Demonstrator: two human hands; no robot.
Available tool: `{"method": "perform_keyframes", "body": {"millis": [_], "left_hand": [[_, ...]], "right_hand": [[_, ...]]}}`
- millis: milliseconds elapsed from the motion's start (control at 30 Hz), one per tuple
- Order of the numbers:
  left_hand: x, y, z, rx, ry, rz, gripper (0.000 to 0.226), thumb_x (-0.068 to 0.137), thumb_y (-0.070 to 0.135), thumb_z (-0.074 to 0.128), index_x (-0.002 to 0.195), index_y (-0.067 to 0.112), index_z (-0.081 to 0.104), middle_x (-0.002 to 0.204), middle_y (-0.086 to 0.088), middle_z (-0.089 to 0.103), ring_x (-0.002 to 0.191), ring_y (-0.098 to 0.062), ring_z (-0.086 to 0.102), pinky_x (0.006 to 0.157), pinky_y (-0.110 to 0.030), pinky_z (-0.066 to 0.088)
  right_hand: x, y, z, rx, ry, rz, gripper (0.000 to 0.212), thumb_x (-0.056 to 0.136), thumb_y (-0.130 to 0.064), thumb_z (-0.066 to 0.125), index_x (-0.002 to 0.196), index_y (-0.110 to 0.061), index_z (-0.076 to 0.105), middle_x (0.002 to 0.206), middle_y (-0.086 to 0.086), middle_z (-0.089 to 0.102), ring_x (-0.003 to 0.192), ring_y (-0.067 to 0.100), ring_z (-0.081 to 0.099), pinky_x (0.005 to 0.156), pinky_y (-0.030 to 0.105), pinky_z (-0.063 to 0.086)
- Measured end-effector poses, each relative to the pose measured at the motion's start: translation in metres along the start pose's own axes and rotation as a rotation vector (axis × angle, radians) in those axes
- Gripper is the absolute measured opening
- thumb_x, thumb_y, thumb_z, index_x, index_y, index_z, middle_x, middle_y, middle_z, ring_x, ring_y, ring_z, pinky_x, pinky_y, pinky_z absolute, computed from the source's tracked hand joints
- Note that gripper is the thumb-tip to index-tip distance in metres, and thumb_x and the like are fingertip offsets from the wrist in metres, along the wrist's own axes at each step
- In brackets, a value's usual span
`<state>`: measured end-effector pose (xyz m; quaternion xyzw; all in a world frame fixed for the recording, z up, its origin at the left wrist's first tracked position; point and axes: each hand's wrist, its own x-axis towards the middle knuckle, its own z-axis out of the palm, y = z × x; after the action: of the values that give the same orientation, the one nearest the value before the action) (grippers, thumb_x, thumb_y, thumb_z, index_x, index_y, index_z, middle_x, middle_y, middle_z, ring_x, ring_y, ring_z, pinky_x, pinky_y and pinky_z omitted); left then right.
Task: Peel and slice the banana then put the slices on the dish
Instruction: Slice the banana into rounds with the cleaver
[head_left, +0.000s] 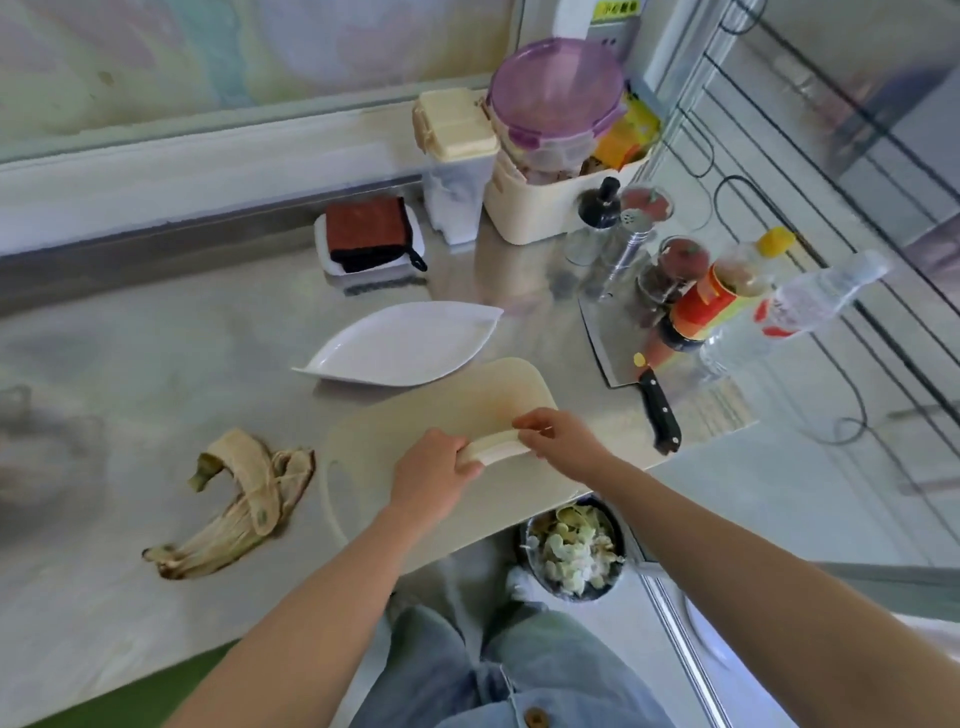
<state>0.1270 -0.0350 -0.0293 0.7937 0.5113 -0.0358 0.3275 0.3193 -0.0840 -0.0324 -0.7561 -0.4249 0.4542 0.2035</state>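
Note:
The peeled banana lies pale and whole across the cream cutting board. My left hand grips its left end, and my right hand pinches its right end. The brown-spotted peel lies spread on the steel counter to the left of the board. A white leaf-shaped dish stands just behind the board with nothing on it. A cleaver with a black handle lies on the counter to the right of the board.
Bottles and shakers crowd the back right, by a cream bin holding containers. A sponge in a tray sits behind the dish. Below the counter's edge stands a waste bucket of scraps.

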Motion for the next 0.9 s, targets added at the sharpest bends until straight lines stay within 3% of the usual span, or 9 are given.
{"method": "perform_keyframes", "body": {"millis": [133, 233, 333, 433, 600, 733, 800, 900], "left_hand": [[0.003, 0.008, 0.012, 0.126, 0.1, -0.015, 0.035, 0.084, 0.043, 0.058, 0.111, 0.021, 0.063, 0.105, -0.004, 0.053, 0.096, -0.024, 0.056, 0.078, -0.035, 0.046], [0.002, 0.014, 0.019, 0.188, 0.202, 0.051, 0.039, 0.077, 0.04, 0.068, 0.109, 0.018, 0.062, 0.104, -0.006, 0.054, 0.096, -0.027, 0.054, 0.076, -0.038, 0.047], [0.006, 0.022, 0.025, 0.226, 0.255, 0.178, 0.044, 0.069, 0.031, 0.078, 0.108, 0.017, 0.065, 0.098, -0.006, 0.059, 0.085, -0.028, 0.057, 0.068, -0.038, 0.049], [0.01, 0.032, 0.033, 0.235, 0.256, 0.217, 0.044, 0.066, 0.022, 0.081, 0.108, 0.018, 0.066, 0.093, -0.005, 0.062, 0.079, -0.028, 0.058, 0.065, -0.038, 0.048], [0.012, 0.037, 0.037, 0.219, 0.261, 0.146, 0.04, 0.072, 0.012, 0.077, 0.109, 0.018, 0.066, 0.092, -0.006, 0.06, 0.082, -0.028, 0.056, 0.067, -0.038, 0.048], [0.01, 0.034, 0.035, 0.18, 0.267, 0.111, 0.042, 0.072, 0.009, 0.076, 0.112, 0.017, 0.065, 0.093, -0.007, 0.057, 0.084, -0.028, 0.054, 0.067, -0.038, 0.048], [0.008, 0.031, 0.034, 0.166, 0.276, 0.077, 0.041, 0.074, 0.009, 0.075, 0.113, 0.015, 0.064, 0.094, -0.008, 0.056, 0.085, -0.028, 0.053, 0.069, -0.039, 0.047], [0.005, 0.026, 0.03, 0.144, 0.296, 0.031, 0.039, 0.077, 0.01, 0.073, 0.115, 0.013, 0.063, 0.094, -0.01, 0.055, 0.086, -0.029, 0.052, 0.072, -0.04, 0.046]], "right_hand": [[0.0, 0.007, -0.02, -0.048, 0.004, -0.044, 0.023, 0.092, -0.02, 0.058, 0.114, -0.019, 0.067, 0.109, -0.002, 0.066, 0.091, 0.013, 0.06, 0.077, 0.026, 0.045], [0.004, 0.015, -0.047, -0.114, 0.223, -0.006, 0.024, 0.092, -0.016, 0.056, 0.114, -0.016, 0.066, 0.115, 0.004, 0.065, 0.1, 0.02, 0.061, 0.086, 0.032, 0.048], [0.005, 0.032, -0.077, -0.32, 0.44, 0.026, 0.035, 0.089, -0.013, 0.053, 0.124, -0.016, 0.057, 0.131, 0.011, 0.051, 0.117, 0.029, 0.05, 0.095, 0.039, 0.042], [0.008, 0.051, -0.093, -0.483, 0.47, 0.154, 0.048, 0.09, -0.015, 0.047, 0.138, -0.015, 0.04, 0.14, 0.012, 0.041, 0.127, 0.035, 0.039, 0.102, 0.046, 0.035], [0.016, 0.067, -0.097, -0.501, 0.424, 0.246, 0.049, 0.094, -0.012, 0.049, 0.139, -0.009, 0.032, 0.129, 0.021, 0.046, 0.121, 0.038, 0.044, 0.096, 0.046, 0.042], [0.022, 0.072, -0.104, -0.447, 0.386, 0.226, 0.053, 0.083, -0.006, 0.061, 0.13, -0.007, 0.037, 0.121, 0.022, 0.047, 0.113, 0.038, 0.048, 0.089, 0.043, 0.045], [0.023, 0.07, -0.107, -0.347, 0.341, 0.221, 0.058, 0.078, -0.014, 0.068, 0.127, -0.004, 0.04, 0.119, 0.021, 0.048, 0.106, 0.036, 0.05, 0.085, 0.041, 0.045], [0.02, 0.057, -0.108, -0.144, 0.356, 0.133, 0.046, 0.08, -0.015, 0.065, 0.121, -0.003, 0.047, 0.109, 0.013, 0.053, 0.092, 0.024, 0.048, 0.074, 0.032, 0.04]]}}
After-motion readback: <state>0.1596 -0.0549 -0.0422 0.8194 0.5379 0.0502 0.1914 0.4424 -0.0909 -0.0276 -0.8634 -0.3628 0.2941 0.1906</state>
